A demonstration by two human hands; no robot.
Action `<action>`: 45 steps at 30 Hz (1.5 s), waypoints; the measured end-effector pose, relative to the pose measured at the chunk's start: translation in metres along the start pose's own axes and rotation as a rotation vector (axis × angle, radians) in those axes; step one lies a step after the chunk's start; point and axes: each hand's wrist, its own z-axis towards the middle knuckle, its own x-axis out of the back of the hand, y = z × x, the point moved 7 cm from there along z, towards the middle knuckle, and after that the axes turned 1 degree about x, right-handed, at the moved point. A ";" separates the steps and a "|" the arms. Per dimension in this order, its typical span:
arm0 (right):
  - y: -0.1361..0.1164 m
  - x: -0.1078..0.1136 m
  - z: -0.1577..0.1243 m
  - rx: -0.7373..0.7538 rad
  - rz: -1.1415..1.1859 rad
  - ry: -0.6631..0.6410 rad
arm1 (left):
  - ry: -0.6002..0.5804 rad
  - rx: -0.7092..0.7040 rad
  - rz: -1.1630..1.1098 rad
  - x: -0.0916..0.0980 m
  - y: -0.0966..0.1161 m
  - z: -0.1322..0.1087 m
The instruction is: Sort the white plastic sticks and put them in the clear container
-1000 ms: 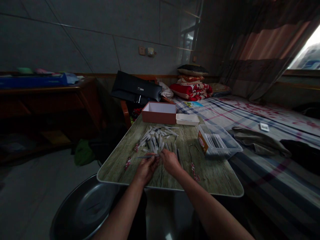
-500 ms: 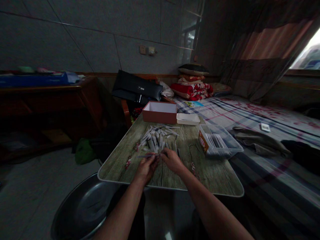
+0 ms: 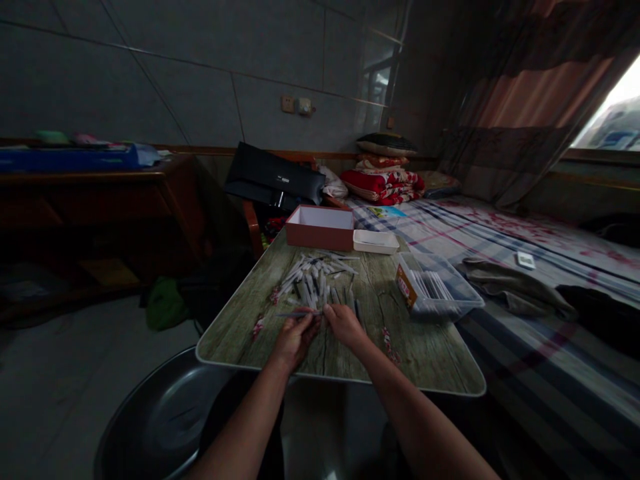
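My left hand (image 3: 296,339) is closed around a thin, dark, pen-like stick (image 3: 290,314), which lies almost level and points left out of the fingers. At the stick's right end, my right hand (image 3: 345,325) pinches with thumb and finger; its fingertips nearly meet those of the left. What kind of stick it is cannot be made out. Just beyond both hands, a loose heap of slim pale sticks (image 3: 313,277) lies on the wood-patterned table (image 3: 235,337). A few darker ones lie beside the heap, near my right hand.
A red-brown box (image 3: 320,239) and a shallow white tray (image 3: 376,242) stand at the table's far edge. On the right, a clear plastic bin (image 3: 445,308) holds flat white packets. A bed (image 3: 425,223) adjoins the right side; a metal basin (image 3: 165,413) sits low at left.
My right fingertips have shifted slightly at the stick's right end. My left hand keeps its grip on the stick, and the view has moved a little.
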 end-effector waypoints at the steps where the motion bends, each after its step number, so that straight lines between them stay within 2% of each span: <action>1: 0.000 0.000 0.000 0.005 0.040 0.012 | -0.002 0.000 0.000 0.000 0.000 0.000; 5: -0.005 0.001 -0.001 0.086 0.159 0.048 | -0.008 -0.006 -0.005 0.000 0.000 0.000; 10: -0.003 -0.002 0.000 0.056 0.021 0.023 | -0.013 -0.002 -0.017 0.001 -0.001 0.001; 13: 0.001 -0.007 0.000 -0.017 0.071 -0.021 | -0.013 0.011 -0.018 0.001 -0.003 0.001; 18: 0.011 -0.016 -0.008 -0.270 0.376 -0.068 | -0.010 0.015 -0.027 -0.002 -0.003 -0.002; 20: 0.011 -0.017 -0.010 -0.314 0.428 -0.115 | -0.004 0.013 -0.037 -0.005 0.000 -0.004; 24: 0.004 -0.003 0.007 -0.231 0.227 -0.125 | 0.056 0.025 -0.053 -0.001 0.012 -0.007; 28: -0.011 0.020 0.041 -0.071 -0.182 -0.015 | 0.114 0.029 -0.014 0.016 0.034 -0.014; 31: -0.025 0.022 0.067 0.030 -0.479 -0.018 | 0.132 0.005 0.050 0.027 0.053 -0.022; 34: -0.037 0.004 0.088 0.105 -0.613 -0.080 | 0.134 -0.014 0.133 0.030 0.065 -0.030; 37: -0.048 -0.035 0.102 0.211 -0.704 -0.191 | 0.148 -0.026 0.219 0.031 0.067 -0.034; 40: -0.056 -0.069 0.110 0.303 -0.821 -0.243 | 0.165 -0.041 0.289 0.033 0.066 -0.037; 42: -0.058 -0.082 0.113 0.342 -0.884 -0.243 | 0.177 -0.048 0.327 0.037 0.066 -0.038; 45: -0.059 -0.088 0.118 0.385 -0.951 -0.236 | 0.195 -0.055 0.370 0.043 0.068 -0.040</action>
